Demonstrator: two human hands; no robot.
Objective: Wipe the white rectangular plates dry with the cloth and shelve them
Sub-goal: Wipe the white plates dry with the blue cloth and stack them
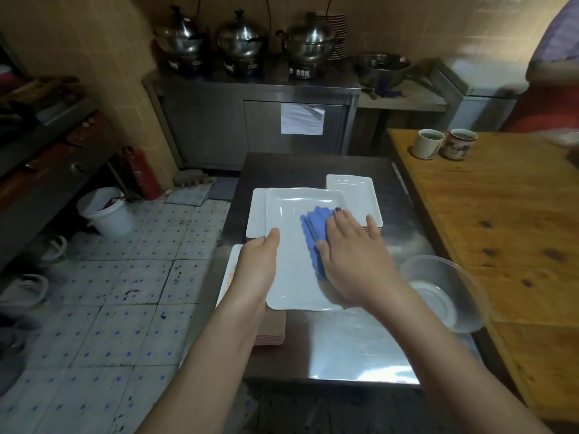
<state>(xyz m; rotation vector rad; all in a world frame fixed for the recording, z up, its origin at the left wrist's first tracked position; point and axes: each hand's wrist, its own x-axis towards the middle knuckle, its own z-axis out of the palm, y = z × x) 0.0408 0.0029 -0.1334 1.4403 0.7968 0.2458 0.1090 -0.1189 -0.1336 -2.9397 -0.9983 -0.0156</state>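
**Plate Handling and Hand State During Wiping**

The white rectangular plate [293,277] appears to be glazed ceramic: stiff, moderately heavy, brittle, and probably slick while wet. Take hold along a long edge, thumb on the rim and fingers beneath. A grip on one corner alone risks a slip. The blue cloth [311,225] is soft and limp and conforms under pressure.

The left hand [258,264] grips the plate's left long edge, thumb on top, fingers hidden beneath. The plate appears raised off the desk [354,346]. The right hand [354,255] lies flat, fingers straight and spread, pressing the cloth onto the plate's upper face. The cloth protrudes beyond the fingertips. Stacked plates [357,195] sit just beyond both hands. A clear bowl [445,289] stands right of the right hand.
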